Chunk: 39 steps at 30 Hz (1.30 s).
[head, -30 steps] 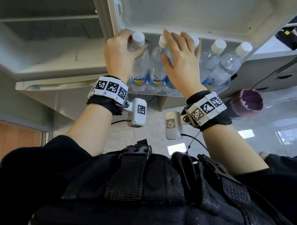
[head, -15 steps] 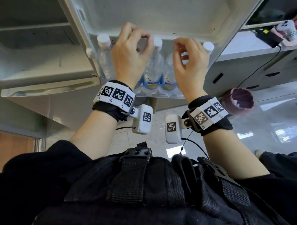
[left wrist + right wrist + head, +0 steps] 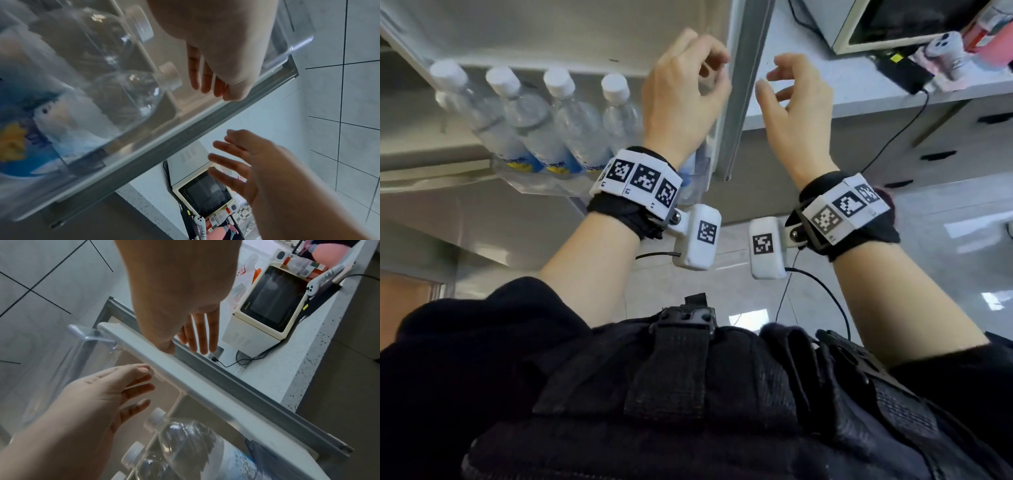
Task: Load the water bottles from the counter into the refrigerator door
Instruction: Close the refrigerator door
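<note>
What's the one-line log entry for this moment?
left hand: empty, fingers loose | right hand: empty | clear white-capped water bottles: standing in transparent refrigerator door shelf

Your left hand [image 3: 681, 99] is raised in front of the refrigerator door [image 3: 585, 31], fingers loosely curled, holding nothing. Your right hand [image 3: 796, 113] is up beside it, just past the door's edge, fingers relaxed and apart, also empty. Four water bottles [image 3: 544, 123] with white caps stand in a row in the clear door shelf [image 3: 530, 183], left of your left wrist. A microwave [image 3: 876, 24] sits on the table [image 3: 842, 92] behind your right hand.
</note>
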Each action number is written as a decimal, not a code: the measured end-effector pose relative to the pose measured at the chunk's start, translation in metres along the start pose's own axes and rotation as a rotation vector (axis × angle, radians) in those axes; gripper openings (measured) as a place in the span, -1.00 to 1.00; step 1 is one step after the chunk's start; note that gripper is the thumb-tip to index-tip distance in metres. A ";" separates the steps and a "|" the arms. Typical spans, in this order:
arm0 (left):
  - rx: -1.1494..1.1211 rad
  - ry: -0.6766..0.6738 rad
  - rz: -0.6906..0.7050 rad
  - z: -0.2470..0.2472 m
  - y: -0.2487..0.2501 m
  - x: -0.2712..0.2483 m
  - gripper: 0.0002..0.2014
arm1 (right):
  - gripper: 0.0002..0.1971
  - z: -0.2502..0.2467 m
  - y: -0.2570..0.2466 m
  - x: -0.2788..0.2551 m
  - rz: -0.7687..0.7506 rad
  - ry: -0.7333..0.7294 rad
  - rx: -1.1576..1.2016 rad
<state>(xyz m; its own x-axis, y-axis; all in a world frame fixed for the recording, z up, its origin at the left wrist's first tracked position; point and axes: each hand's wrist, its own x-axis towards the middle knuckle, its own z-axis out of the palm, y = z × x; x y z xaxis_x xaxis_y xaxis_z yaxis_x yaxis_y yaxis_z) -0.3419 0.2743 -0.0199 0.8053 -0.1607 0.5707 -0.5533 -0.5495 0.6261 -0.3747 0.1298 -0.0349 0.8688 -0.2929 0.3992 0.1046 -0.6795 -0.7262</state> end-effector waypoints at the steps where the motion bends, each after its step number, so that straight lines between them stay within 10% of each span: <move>1: 0.011 -0.003 0.003 0.005 0.005 0.002 -0.86 | -0.61 -0.002 0.005 0.004 0.015 -0.018 -0.005; 22: 0.031 0.142 -0.078 0.022 0.027 0.040 -0.83 | -0.19 0.014 0.040 0.088 -0.019 -0.308 0.444; 39: 0.338 0.609 -0.463 -0.015 0.100 -0.106 -0.59 | -0.78 -0.005 0.002 -0.018 -0.379 -0.764 0.719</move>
<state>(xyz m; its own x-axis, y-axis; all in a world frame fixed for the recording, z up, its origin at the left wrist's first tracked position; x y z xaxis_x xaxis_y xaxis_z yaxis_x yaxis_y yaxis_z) -0.4862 0.2490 -0.0099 0.6258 0.5599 0.5429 -0.0228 -0.6827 0.7303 -0.3929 0.1301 -0.0412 0.7649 0.5095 0.3941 0.4671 -0.0175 -0.8840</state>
